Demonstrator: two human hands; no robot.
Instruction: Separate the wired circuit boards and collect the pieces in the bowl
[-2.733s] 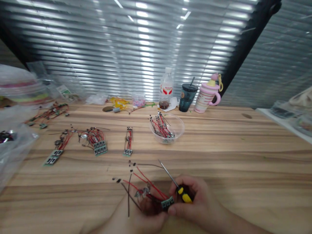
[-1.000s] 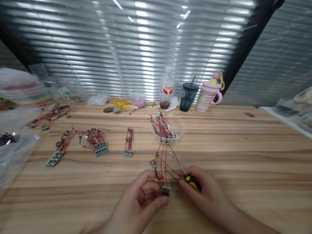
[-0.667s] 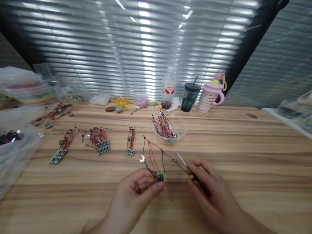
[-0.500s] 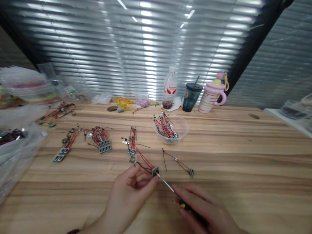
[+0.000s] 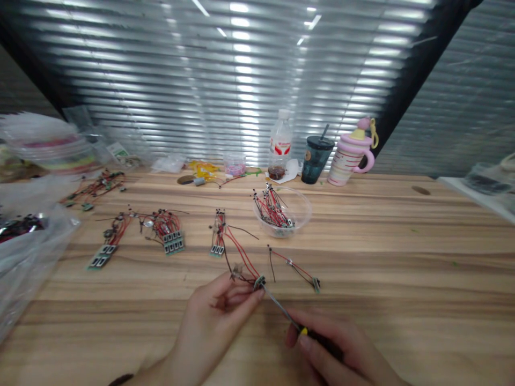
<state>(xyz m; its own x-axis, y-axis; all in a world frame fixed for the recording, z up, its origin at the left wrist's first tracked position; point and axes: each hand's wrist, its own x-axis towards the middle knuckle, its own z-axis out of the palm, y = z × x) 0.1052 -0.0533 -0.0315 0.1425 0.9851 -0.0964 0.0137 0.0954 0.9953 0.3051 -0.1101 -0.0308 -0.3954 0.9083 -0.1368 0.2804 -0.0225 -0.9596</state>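
Metal screwdriver (image 5: 282, 308) slants away leftward from gripping right fingers (image 5: 322, 321); left fingers (image 5: 246, 310) pinch board (image 5: 258, 282).

Screwdriver handle (image 5: 304, 331) partly hidden, plastic bag (image 5: 24, 268) cropped

Slatted blinds (image 5: 209, 80) gleam behind a wooden table (image 5: 374, 257)

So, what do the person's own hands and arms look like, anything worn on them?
Both the left hand and the right hand are bare: no gloves, no rings visible. No sleeve shows on either arm. A dark band shows by the left wrist at the picture's bottom edge; too little shows to say what kind.
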